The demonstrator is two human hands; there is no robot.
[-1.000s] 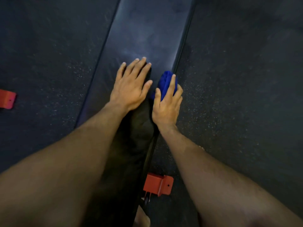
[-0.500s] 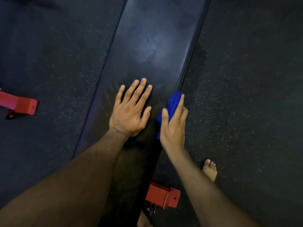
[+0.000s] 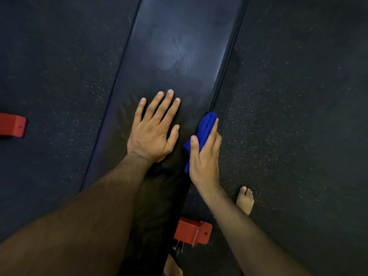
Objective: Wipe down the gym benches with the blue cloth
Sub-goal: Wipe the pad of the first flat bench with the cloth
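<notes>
Blue cloth [image 3: 206, 129] lies lengthwise along bench [image 3: 179, 56] edge, seemingly gripped by right hand [image 3: 205, 158]; left hand [image 3: 153, 134] flat.

The blue cloth [image 3: 205, 129] is mostly hidden under the right hand [image 3: 204, 156]. The bench pad [image 3: 179, 56] runs past the top edge. A red frame foot [image 3: 12, 125] left of the bench pad is cut off.

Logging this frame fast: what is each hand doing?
Left hand: open, flat on the bench pad.
Right hand: presses the blue cloth against the pad's side edge.
</notes>
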